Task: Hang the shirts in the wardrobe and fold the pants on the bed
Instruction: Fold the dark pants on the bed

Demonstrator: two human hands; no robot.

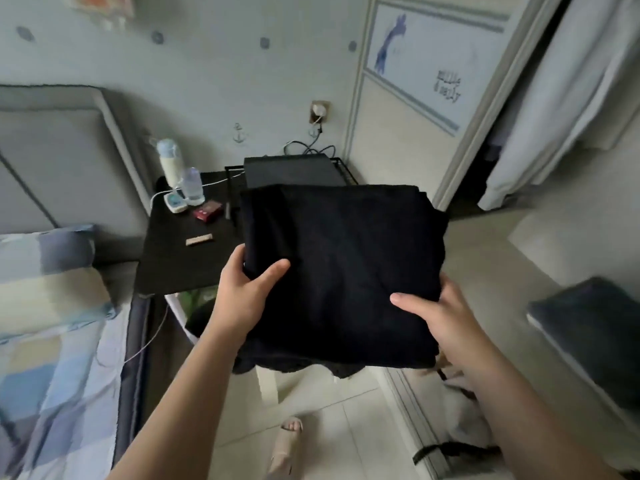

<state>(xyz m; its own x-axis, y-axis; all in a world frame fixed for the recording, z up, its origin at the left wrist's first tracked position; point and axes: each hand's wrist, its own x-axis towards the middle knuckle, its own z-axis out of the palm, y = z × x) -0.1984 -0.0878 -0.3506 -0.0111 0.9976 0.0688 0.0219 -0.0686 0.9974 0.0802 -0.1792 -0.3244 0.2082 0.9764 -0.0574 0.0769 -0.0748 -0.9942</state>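
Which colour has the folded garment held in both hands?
The folded garment is plain black; the head view, the only one, shows it.

The folded black garment (339, 271) hid the fingers of the left hand (242, 282) and the right hand (436, 313); only the thumbs showed on top. Whether it was pants or a shirt could not be told. It also covered the near part of the black box (291, 173) beyond it. The bed (62, 341) was cut off by the left and bottom edges. A dark, blurred object (588, 323) at the right edge could not be identified. The label of the small red box (207, 213) on the worktop (173, 258) was too small to read.
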